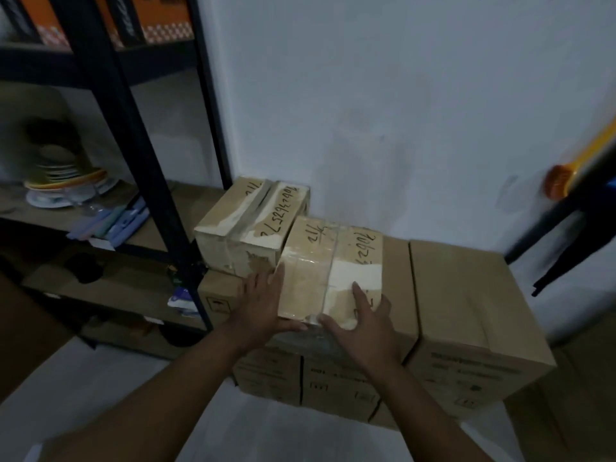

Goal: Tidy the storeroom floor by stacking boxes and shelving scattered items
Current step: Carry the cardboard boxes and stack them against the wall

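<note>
A small tan cardboard box, taped over and marked with handwritten numbers (333, 271), sits on top of a large brown cardboard carton (398, 288) that stands on the grey floor (100, 378) against the white wall (383, 111). The box's near edge lies at the carton's front edge, and its far left corner meets a second small taped box with the same kind of writing (253, 221), which occupies the carton's back left corner beside the black metal shelf rack (143, 161).

The left hand (263, 301) is flat against the box's left side, fingers straight, thumb along the lower front edge. The right hand (363, 325) lies spread over the near right corner, fingers on the top. Neither hand is clenched; the box is pressed between them, not wrapped.

The box looks skewed against its neighbour. My judgement is that a hard push to square it could drive the far box towards the rack's upright or off the carton's back edge. The glossy tape gives flat palms little hold, so a lift from here could slip. Let go too near the front edge, it might tip to the floor. A second large brown carton (466, 301) stands just beside, on the right.
</note>
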`<state>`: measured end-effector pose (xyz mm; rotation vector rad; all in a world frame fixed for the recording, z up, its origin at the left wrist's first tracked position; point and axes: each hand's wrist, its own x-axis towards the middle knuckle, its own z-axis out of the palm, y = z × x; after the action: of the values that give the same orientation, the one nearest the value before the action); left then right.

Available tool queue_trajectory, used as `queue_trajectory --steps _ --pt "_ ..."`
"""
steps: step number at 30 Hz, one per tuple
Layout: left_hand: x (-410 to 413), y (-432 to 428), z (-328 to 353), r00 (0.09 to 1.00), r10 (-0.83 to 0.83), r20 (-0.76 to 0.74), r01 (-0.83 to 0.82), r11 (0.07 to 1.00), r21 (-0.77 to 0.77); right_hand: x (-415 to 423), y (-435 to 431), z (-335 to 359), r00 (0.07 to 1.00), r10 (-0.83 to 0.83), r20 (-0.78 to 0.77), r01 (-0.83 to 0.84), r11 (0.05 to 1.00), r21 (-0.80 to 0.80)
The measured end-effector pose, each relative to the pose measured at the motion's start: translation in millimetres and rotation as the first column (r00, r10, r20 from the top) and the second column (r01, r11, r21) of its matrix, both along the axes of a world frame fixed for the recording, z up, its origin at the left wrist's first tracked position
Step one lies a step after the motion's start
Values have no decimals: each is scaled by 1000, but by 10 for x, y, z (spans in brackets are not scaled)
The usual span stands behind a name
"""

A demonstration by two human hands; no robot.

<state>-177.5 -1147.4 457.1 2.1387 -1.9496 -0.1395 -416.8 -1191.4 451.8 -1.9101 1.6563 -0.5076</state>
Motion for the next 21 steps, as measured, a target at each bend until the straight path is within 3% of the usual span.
queue_trajectory --steps 2,7,16,21 --pt "15 -217 2 984 31 178 -27 999 -22 0 -227 75 999 37 -15 -36 999 32" --pt "65 -734 50 942 28 333 -25 1000 -13 40 -728 109 988 114 -105 -114 993 10" --pt "115 -1465 149 941 90 326 -153 973 173 157 -1438 71 982 78 -174 -73 997 34" --pt "257 -1752 103 975 104 195 -148 963 223 249 -1740 79 968 87 -236 -88 996 5"
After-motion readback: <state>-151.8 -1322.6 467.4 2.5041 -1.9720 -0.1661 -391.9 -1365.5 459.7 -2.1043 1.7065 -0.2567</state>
